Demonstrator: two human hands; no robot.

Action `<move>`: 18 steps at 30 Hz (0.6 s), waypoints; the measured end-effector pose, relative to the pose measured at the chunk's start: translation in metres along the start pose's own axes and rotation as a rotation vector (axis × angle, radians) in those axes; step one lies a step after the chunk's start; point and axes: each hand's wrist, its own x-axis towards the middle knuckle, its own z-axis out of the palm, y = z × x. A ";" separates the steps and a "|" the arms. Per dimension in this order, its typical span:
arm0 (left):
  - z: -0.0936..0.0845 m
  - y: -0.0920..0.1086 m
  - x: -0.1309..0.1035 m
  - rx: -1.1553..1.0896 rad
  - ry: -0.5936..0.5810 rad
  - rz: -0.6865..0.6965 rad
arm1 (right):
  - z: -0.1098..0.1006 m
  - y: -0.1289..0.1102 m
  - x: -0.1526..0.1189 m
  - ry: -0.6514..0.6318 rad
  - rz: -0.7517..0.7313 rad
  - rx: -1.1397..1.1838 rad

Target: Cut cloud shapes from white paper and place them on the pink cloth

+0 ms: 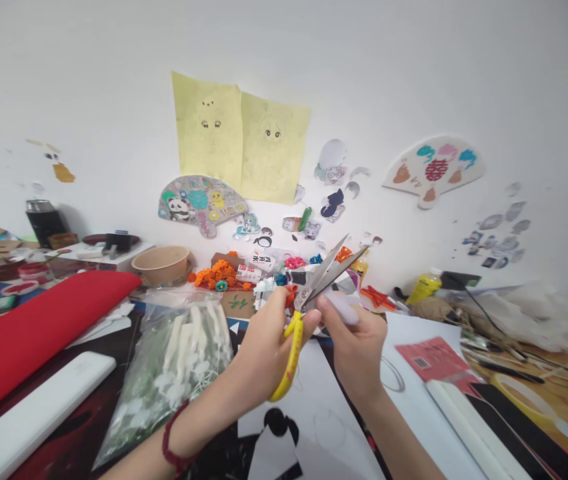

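Note:
My left hand (pixel 264 340), with a dark red cord bracelet at its wrist, grips yellow-handled scissors (pixel 291 363). Their metal blades stand apart and point up and to the right. Close beside the blades, my right hand (pixel 361 347) pinches a small pale piece (pixel 341 308), which looks like cut paper; the fingers cover part of it. Under both hands lies a white sheet (pixel 321 400) with faint pencil outlines. A black-and-white paper cutout (pixel 278 437) rests at its lower left.
Left of me are a plastic bag (pixel 179 373) of white and green pieces, a white bar-shaped device (pixel 39 413) and a red padded thing (pixel 54 320). A tan bowl (pixel 161 263) and orange crocheted-looking flowers (pixel 219 275) stand behind. To the right lie a red packet (pixel 434 360) and a tape roll (pixel 529 400).

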 end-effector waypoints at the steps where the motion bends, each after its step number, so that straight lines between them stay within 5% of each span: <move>1: 0.000 0.000 0.000 0.000 -0.001 -0.001 | 0.000 0.000 0.000 0.003 0.001 0.001; 18: 0.000 -0.001 0.001 0.037 0.029 -0.002 | -0.002 -0.004 0.001 0.047 0.016 0.037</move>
